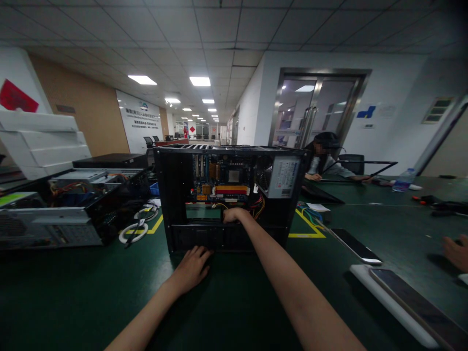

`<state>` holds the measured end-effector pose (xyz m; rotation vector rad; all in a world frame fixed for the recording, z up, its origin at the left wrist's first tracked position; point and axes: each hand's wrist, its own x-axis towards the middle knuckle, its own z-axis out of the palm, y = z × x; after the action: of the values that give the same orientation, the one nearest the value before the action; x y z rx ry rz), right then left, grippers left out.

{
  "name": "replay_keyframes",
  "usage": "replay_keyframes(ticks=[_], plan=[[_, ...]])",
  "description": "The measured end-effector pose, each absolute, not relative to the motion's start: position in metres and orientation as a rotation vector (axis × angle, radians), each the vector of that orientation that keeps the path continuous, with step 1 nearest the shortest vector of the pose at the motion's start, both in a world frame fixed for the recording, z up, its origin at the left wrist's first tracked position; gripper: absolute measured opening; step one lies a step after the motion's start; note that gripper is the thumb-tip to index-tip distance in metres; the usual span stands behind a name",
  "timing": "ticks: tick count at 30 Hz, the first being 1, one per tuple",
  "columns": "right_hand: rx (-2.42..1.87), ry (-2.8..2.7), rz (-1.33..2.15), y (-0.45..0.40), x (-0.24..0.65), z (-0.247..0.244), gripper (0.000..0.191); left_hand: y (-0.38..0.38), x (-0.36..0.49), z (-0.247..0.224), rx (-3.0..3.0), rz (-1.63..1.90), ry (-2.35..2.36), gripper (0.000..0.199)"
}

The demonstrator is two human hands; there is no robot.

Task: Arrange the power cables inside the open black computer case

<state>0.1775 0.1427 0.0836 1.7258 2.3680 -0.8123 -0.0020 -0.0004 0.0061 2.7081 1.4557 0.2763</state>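
An open black computer case (195, 239) stands on the green table in front of me, its inside facing me. Inside it are a motherboard (219, 168) with yellow and red memory slots (231, 190), and a power supply (284, 178) at the upper right. My right hand (234, 215) reaches into the lower middle of the case, its fingers curled; what they grip is hidden. Beside it runs a thin cable (218, 205) with a pale connector. My left hand (193, 267) lies on the table against the case's bottom edge, fingers stretched out and holding nothing.
On the left lies another opened computer case (73, 222), with coiled cables (134, 232) beside it. Phones (356, 246) and a white slab (387, 292) lie at the right. Across the table sits a person (331, 165) near a water bottle (404, 179). Another person's hand (457, 251) shows at the right edge.
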Motion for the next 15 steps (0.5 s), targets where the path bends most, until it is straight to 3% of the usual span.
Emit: replay_keyframes(ticks=[7, 15], plan=[[1.595, 2.288, -0.695, 0.154, 0.176, 0.068, 0.035, 0.000, -0.002, 0.004, 2.707, 0.276, 1.466, 0.041], [1.586, 2.266, -0.825, 0.155, 0.179, 0.063, 0.030, 0.002, -0.002, 0.002, 2.704, 0.263, 1.470, 0.042]])
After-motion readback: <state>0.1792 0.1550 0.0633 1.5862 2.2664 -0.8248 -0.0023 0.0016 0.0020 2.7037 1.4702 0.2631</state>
